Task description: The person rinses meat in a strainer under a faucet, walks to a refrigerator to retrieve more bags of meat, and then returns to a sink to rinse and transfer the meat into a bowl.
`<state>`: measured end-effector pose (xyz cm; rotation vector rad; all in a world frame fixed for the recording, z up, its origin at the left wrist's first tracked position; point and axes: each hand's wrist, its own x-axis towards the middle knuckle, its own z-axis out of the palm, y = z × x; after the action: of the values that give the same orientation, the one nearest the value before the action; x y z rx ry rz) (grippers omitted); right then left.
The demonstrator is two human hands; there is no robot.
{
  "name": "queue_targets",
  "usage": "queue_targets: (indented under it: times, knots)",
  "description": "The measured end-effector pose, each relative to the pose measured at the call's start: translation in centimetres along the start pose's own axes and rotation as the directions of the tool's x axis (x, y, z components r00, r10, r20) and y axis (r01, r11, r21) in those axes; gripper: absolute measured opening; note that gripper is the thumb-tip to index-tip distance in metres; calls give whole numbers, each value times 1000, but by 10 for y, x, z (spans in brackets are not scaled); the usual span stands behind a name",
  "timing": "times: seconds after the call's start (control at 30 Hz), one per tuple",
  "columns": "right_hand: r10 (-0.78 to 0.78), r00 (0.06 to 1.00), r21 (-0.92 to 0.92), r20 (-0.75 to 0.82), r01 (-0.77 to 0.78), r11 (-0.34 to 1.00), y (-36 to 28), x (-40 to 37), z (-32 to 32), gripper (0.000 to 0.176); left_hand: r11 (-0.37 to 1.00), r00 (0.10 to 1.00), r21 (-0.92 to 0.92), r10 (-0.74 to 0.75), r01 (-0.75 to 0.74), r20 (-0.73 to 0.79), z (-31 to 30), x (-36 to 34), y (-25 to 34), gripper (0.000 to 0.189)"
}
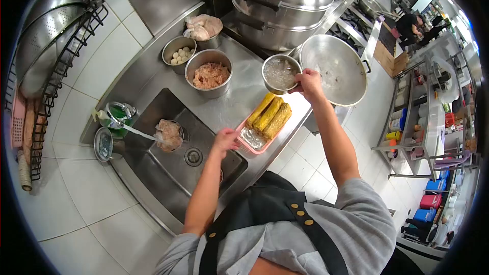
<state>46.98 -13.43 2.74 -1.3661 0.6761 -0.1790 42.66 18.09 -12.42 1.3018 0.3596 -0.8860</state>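
My right hand [309, 82] is closed on the rim of a small steel pot [273, 88], which holds clear liquid. The pot is tipped slightly beside a wide metal pan [351, 84] with a little liquid in its bottom. My left hand [225, 140] is closed at the left edge of a pink plastic basket [257, 150], by the sink's corner. In the basket lie several long yellow rolls [270, 116] in clear wrap, and crumpled clear plastic [251, 136] fills its near left part. Part of my left fingers is hard to make out.
A steel sink [147, 160] holds a container of bagged meat [168, 133] under the tap [137, 131]. Behind stand a pot of minced meat [211, 75], a pot of white balls [182, 55] and a large steamer [282, 10]. Shelving [412, 122] stands right; another person [408, 26] is far off.
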Motion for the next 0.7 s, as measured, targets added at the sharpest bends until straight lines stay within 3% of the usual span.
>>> queue_targets:
  times: [0.07,0.1,0.17,0.47,0.57,0.63,0.7]
  knots:
    - [9,1000,5,-10,-8,1000,-3,10,-23,15,979,984,95,178,-178,6,28,1,-17,8]
    - [12,1000,20,-27,-11,1000,-1,13,-34,16,980,985,99,173,-173,1,35,2,-18,8]
    - [23,999,38,-42,-21,999,4,17,-53,16,984,969,32,177,-174,-172,43,5,-20,3]
    - [107,990,36,-96,-104,994,71,-2,-108,2,948,906,180,306,-262,-292,-41,6,-13,16]
    - [148,982,-5,-119,-150,989,82,-21,-109,2,955,909,39,292,-294,-297,-53,-10,-10,13]
    - [174,978,17,-114,-173,985,91,-29,-115,2,909,948,-290,247,-298,-201,-57,-29,-5,21]
    - [173,981,39,-92,-170,985,89,-29,-117,3,869,951,-386,264,-308,-162,-69,-45,-14,32]
